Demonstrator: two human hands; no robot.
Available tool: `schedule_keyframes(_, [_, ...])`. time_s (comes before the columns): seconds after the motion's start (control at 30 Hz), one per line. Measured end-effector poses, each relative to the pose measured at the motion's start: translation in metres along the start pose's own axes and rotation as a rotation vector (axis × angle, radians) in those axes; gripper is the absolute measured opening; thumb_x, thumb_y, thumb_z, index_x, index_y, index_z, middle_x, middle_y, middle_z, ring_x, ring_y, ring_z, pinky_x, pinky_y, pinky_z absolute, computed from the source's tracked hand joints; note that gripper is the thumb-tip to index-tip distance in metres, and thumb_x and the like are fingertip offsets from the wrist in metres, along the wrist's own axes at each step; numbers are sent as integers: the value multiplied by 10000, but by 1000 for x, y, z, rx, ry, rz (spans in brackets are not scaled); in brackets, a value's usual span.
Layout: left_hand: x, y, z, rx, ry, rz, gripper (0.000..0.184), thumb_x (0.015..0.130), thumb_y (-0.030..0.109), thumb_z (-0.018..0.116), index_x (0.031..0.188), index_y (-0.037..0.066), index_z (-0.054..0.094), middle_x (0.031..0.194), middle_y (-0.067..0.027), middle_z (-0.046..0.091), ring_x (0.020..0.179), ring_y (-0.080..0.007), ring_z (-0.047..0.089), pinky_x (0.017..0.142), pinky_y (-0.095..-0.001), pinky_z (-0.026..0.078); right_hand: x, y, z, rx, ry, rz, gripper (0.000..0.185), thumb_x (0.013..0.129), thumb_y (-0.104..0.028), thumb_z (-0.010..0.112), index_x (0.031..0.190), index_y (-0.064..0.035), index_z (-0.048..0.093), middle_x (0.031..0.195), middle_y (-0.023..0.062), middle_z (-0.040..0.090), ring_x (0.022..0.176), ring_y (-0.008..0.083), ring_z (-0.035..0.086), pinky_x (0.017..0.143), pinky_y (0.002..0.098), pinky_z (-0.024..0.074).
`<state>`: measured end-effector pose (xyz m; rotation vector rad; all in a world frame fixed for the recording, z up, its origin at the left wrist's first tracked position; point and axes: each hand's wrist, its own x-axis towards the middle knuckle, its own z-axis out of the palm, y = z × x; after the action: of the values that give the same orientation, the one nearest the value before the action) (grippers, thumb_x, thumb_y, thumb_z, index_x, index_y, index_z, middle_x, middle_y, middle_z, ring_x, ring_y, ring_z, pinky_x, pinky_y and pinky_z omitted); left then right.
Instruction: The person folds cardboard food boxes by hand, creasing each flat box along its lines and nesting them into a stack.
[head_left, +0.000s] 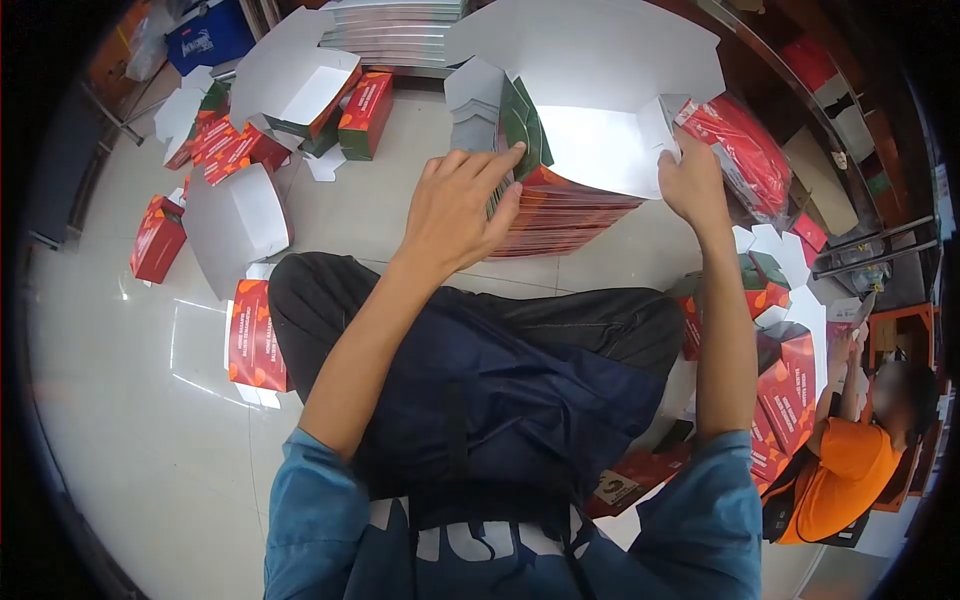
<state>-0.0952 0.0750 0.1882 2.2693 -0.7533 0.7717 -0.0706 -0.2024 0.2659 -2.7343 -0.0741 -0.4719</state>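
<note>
In front of my crossed legs stands a tall stack of flat red printed cartons [570, 215]. On top of it lies a partly folded carton [590, 140] with a white inside, its large pale lid flap [600, 50] raised at the back. My left hand [455, 205] rests at the stack's left corner with fingers apart, the index fingertip against a green side panel [522, 120]. At the right corner, my right hand [695, 185] pinches the carton's white side flap between thumb and fingers.
Folded red and green boxes [367, 112] lie on the tiled floor to the left, with more red boxes [790, 400] at right. Flat cardboard sheets [390, 30] are piled behind. A plastic-wrapped red bundle [735, 155] sits right of the stack. A person in an orange shirt [845, 480] sits far right.
</note>
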Motion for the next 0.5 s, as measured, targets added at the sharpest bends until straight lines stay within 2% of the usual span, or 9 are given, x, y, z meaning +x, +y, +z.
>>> schedule_keyframes(0.07, [-2,-5,5,29,44,25,318,907,195,591,1193,59,630,914,-42,658,877,-223,577,773,-371,415,-1,3,2,19,16,15,305,842,-106,554,1099,45,620,932,307,648,942,476,617,855,491,466])
schedule_keyframes(0.17, [-5,-5,14,25,73,-51,270,912,172,600,1160,67,622,888,-41,657,830,-224,590,735,-366,407,0,10,6,36,31,16,302,839,-110,561,1091,44,626,934,305,650,936,472,621,853,485,469])
schedule_keyframes(0.27, [-8,-9,24,5,122,-35,280,876,113,654,1143,61,590,960,-80,670,828,-285,610,729,-392,423,-2,8,4,60,45,18,298,838,-96,537,1080,53,626,941,313,648,944,475,620,865,486,468])
schedule_keyframes(0.33, [-5,-10,26,4,138,-32,226,873,109,654,1086,69,591,920,-85,662,798,-293,603,712,-398,416,-6,1,3,56,71,18,298,837,-63,482,1072,54,622,953,325,643,962,482,615,880,498,462])
schedule_keyframes(0.43, [0,-8,19,5,125,-49,168,868,108,657,1023,82,596,849,-83,643,761,-295,589,685,-396,401,-3,8,6,28,62,-31,285,840,-63,485,1057,65,619,959,325,643,968,488,611,886,502,456])
schedule_keyframes(0.5, [1,-8,16,2,102,-51,134,863,111,661,981,91,599,802,-76,628,742,-287,582,668,-390,389,-4,9,7,17,58,-27,295,847,-100,539,1073,73,616,959,316,642,964,473,613,886,485,457])
